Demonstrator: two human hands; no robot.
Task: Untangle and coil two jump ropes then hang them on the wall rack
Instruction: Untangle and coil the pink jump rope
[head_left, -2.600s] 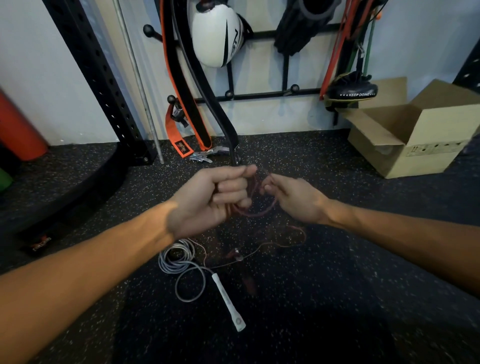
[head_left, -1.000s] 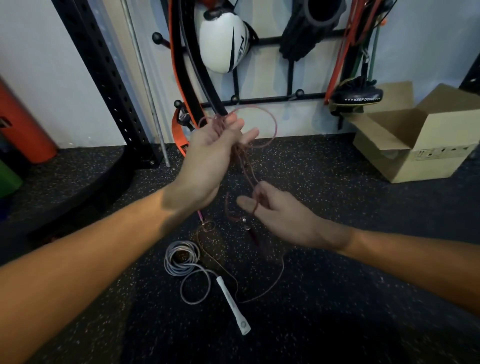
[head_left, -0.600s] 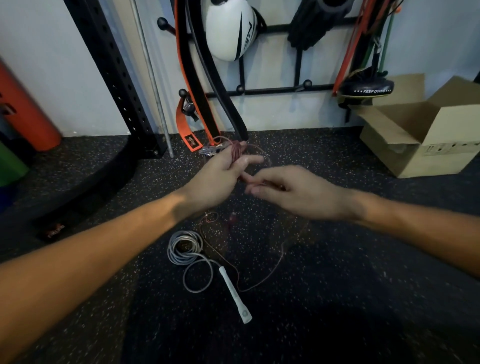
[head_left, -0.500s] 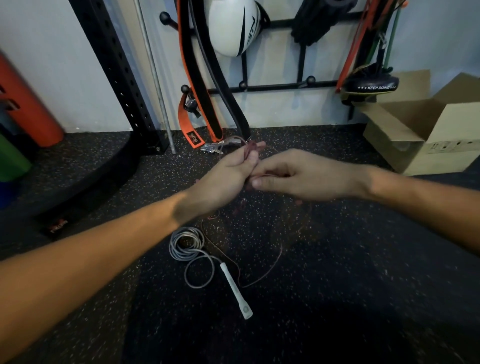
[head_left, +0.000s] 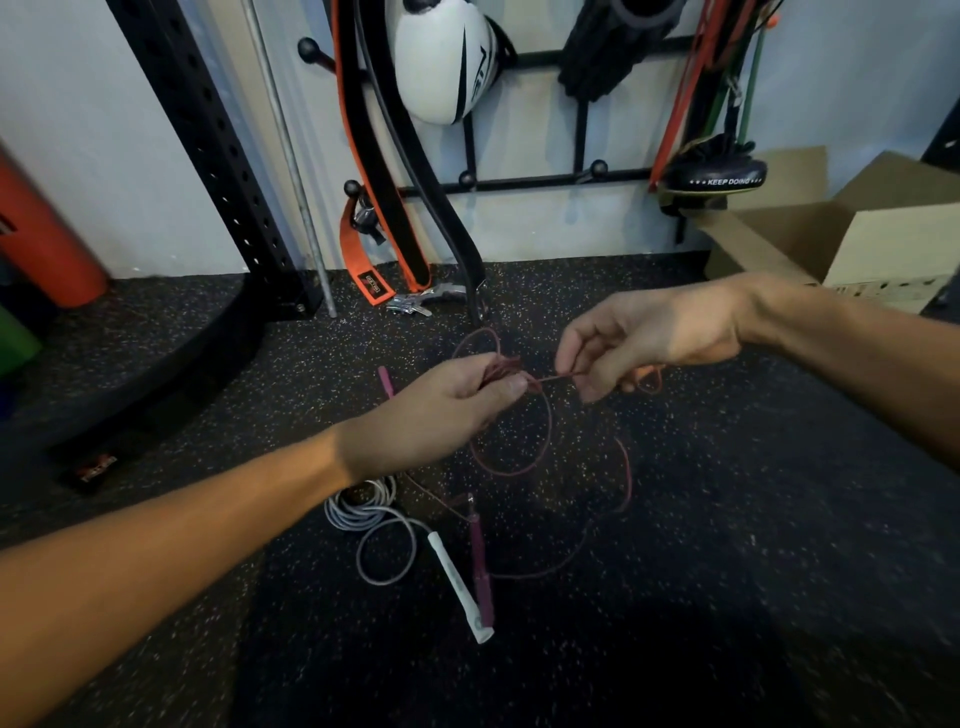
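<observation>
My left hand (head_left: 447, 410) pinches a small bundle of coils of the thin red jump rope (head_left: 540, 447) above the floor. My right hand (head_left: 644, 338) grips a strand of the same rope a short way to the right, and the piece between the hands is taut. Loose red loops hang below and trail over the floor to a dark red handle (head_left: 480, 571). The grey jump rope (head_left: 369, 519) lies coiled on the floor below my left wrist, its white handle (head_left: 457, 587) beside the red one. The black wall rack (head_left: 535, 179) is on the wall ahead.
A black and orange belt (head_left: 374, 171), a white helmet (head_left: 441, 62), resistance bands (head_left: 691, 88) and a black pad hang on the rack. An open cardboard box (head_left: 852, 239) stands at the right wall. A black perforated upright (head_left: 208, 156) and an orange roller (head_left: 36, 228) stand at left.
My hands were touching half a second ago; the right hand has pulled away to the right, drawing a strand taut. The dark red handle now lies beside the white one.
</observation>
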